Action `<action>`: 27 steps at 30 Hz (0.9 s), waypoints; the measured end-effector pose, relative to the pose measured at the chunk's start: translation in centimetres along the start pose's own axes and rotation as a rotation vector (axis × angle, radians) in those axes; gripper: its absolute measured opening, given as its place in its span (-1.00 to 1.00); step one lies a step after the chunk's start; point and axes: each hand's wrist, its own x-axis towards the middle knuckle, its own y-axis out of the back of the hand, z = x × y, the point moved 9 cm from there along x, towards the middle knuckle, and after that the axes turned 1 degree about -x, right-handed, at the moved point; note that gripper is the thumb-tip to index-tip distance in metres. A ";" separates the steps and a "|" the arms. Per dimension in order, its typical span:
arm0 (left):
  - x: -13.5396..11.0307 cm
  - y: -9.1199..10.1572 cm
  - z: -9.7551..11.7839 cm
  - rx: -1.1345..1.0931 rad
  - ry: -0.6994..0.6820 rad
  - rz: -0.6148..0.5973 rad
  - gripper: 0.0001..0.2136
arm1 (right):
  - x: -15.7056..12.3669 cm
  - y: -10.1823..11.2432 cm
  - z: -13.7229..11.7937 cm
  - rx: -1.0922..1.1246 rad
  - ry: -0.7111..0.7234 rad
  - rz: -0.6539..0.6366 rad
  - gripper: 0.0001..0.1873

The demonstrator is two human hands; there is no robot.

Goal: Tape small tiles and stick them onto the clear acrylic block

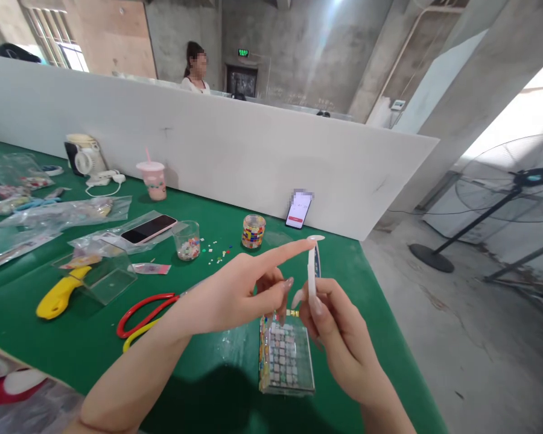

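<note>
My right hand [344, 337] pinches a roll of white tape [312, 274] between thumb and fingers, held upright and seen nearly edge-on, with a dark blue inner side. The index finger of my left hand [248, 289] reaches out and touches the top of the roll, where a small pale flap sticks out. Its thumb is apart from the roll and the other fingers curl in, with nothing visible in them. Below both hands lies a clear box [287, 355] covered with small square tiles, pale on top and coloured along the left side. My left hand hides part of its far edge.
On the green table [217, 208] stand a tile-covered round jar [253, 232], a clear cup of tiles [188, 244] and a phone [299, 209] against the white partition [253, 144]. Red-and-yellow-handled scissors [147, 313], a yellow tool [63, 292] and a clear stand [111, 277] lie left.
</note>
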 end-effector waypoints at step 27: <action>-0.3 1.6 0.6 -0.764 -0.054 0.184 -0.93 | -1.0 2.3 -3.5 -0.370 0.052 0.153 -0.72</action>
